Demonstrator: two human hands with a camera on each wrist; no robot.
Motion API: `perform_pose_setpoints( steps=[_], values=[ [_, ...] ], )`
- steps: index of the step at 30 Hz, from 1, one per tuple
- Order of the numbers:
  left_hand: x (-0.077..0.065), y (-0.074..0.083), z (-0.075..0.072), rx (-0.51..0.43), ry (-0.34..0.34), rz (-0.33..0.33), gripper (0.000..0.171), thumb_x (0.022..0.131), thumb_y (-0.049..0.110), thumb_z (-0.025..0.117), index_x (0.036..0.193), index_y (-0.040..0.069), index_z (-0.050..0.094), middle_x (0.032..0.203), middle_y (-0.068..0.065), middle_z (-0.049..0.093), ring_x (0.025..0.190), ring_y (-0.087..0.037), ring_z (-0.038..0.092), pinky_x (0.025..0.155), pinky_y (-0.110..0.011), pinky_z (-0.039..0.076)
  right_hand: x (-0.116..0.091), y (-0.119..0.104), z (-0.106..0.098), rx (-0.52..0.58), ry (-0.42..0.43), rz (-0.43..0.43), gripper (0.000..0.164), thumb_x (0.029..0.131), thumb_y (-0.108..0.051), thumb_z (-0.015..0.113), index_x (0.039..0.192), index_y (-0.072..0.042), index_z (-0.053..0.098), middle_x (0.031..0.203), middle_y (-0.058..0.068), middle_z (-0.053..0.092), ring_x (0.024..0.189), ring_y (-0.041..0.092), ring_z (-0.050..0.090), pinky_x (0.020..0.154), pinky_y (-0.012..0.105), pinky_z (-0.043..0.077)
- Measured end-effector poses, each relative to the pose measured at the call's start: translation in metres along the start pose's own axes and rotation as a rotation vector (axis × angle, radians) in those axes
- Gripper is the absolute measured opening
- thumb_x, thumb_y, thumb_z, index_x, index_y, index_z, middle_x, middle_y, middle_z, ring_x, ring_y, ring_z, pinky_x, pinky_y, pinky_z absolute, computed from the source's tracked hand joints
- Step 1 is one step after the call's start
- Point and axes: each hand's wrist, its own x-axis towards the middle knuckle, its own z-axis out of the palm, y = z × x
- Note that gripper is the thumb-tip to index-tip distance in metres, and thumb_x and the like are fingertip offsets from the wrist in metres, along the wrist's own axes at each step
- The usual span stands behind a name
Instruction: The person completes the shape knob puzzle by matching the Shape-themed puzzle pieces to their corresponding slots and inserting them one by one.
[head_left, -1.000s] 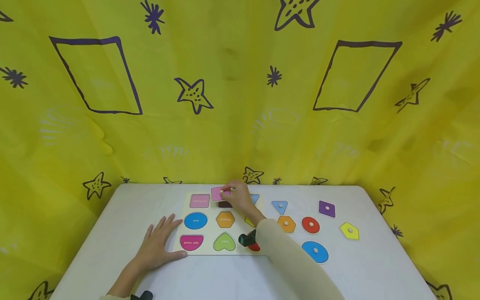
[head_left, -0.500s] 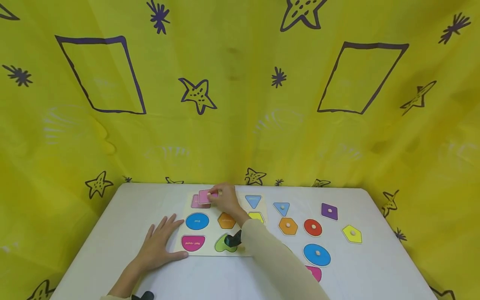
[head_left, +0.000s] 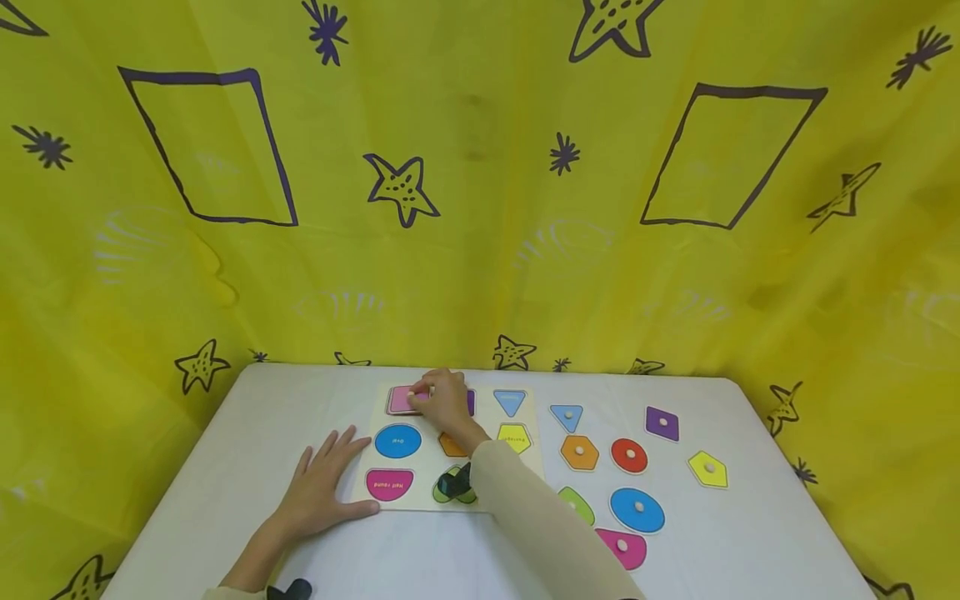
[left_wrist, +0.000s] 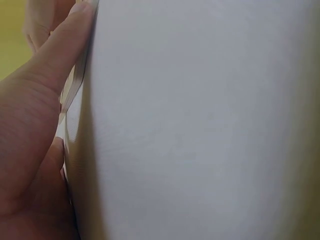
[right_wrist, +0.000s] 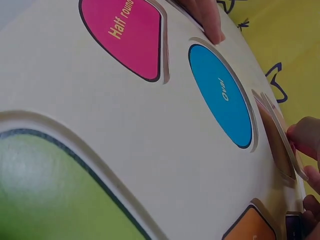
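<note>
My right hand [head_left: 447, 407] pinches the small knob of a pink rectangle puzzle piece [head_left: 400, 400]. The piece overlaps the matching pink recess at the far left of a shape puzzle board [head_left: 422, 492]. Seen from the right wrist, the pink piece [right_wrist: 281, 131] stands slightly tilted over its recess, next to the blue oval recess [right_wrist: 220, 95]. My left hand [head_left: 318, 487] rests with spread fingers at the board's left edge, its thumb at the near left corner. In the left wrist view that thumb [left_wrist: 55, 57] lies along the board's edge. My right hand and sleeve hide part of the board.
Loose knobbed pieces lie right of the board: blue triangle [head_left: 566, 421], orange hexagon [head_left: 580, 459], red circle [head_left: 628, 462], purple square [head_left: 662, 429], yellow pentagon [head_left: 708, 475], blue oval [head_left: 637, 517], magenta half round [head_left: 630, 554] and green heart [head_left: 576, 507]. A yellow curtain [head_left: 480, 275] hangs behind.
My right hand has carried the pink rectangle piece left and down from beside its recess to over it. The left hand keeps its place at the board's edge.
</note>
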Motion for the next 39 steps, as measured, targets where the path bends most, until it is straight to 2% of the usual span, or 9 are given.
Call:
perform_pose_setpoints(
  steps=[14, 32, 39],
  values=[
    [0.001, 0.002, -0.001, 0.004, -0.013, -0.015, 0.104, 0.07, 0.069, 0.081, 0.155, 0.019, 0.047, 0.165, -0.019, 0.032, 0.153, -0.047, 0.017, 0.117, -0.074, 0.002, 0.001, 0.0, 0.012, -0.057, 0.006, 0.032, 0.011, 0.088, -0.027, 0.081, 0.094, -0.017, 0.084, 0.114, 0.0, 0.067, 0.114, 0.024, 0.048, 0.099, 0.047, 0.039],
    [0.0, 0.002, -0.001, 0.003, 0.005, 0.002, 0.104, 0.069, 0.068, 0.083, 0.154, 0.019, 0.047, 0.164, -0.018, 0.033, 0.152, -0.047, 0.018, 0.118, -0.074, 0.002, -0.002, -0.004, 0.009, -0.097, 0.004, 0.006, 0.011, 0.089, -0.025, 0.08, 0.095, -0.018, 0.084, 0.116, 0.001, 0.066, 0.117, 0.026, 0.046, 0.101, 0.047, 0.037],
    [-0.002, 0.004, -0.002, -0.003, 0.013, 0.005, 0.103, 0.07, 0.067, 0.083, 0.153, 0.017, 0.048, 0.163, -0.02, 0.034, 0.152, -0.048, 0.019, 0.116, -0.076, 0.003, -0.002, -0.003, 0.005, -0.12, -0.041, 0.0, 0.013, 0.091, -0.028, 0.078, 0.099, -0.019, 0.083, 0.119, 0.002, 0.066, 0.117, 0.026, 0.047, 0.101, 0.047, 0.038]
  ],
)
